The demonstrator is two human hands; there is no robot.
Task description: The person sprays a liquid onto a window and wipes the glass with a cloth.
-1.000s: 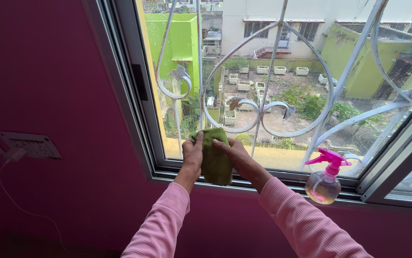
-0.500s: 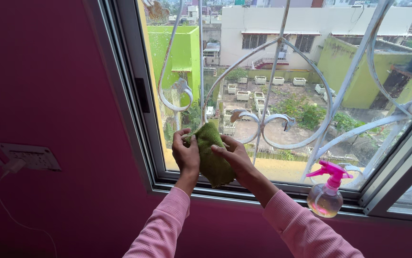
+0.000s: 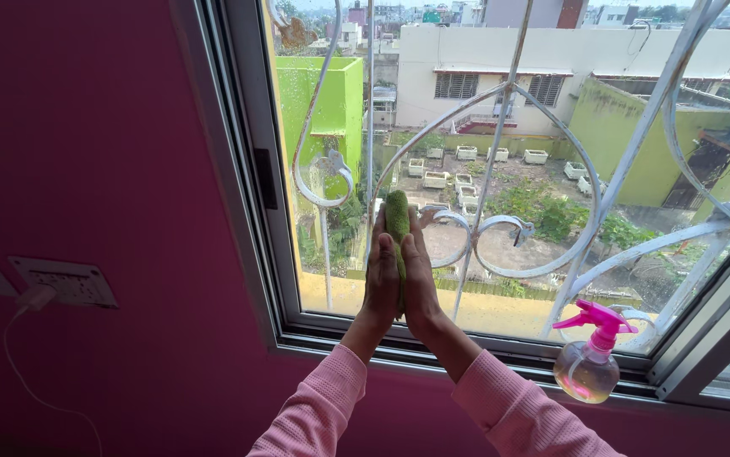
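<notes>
A pink wall [image 3: 86,169] frames a window [image 3: 246,169] with a white curled iron grille [image 3: 500,228] behind the glass; a socket plate [image 3: 65,282] sits on the wall at left; the left hand [image 3: 381,283] and right hand [image 3: 421,283] stand upright, palms pressed together, flattening a green cloth [image 3: 397,216] between them in front of the glass; a pink-topped spray bottle [image 3: 589,360] stands on the sill, well apart to the right

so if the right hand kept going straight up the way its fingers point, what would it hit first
Probably the white curl of the window grille just above the right hand, which presses the green cloth; depth is unclear, so the glass pane could come first.
</notes>
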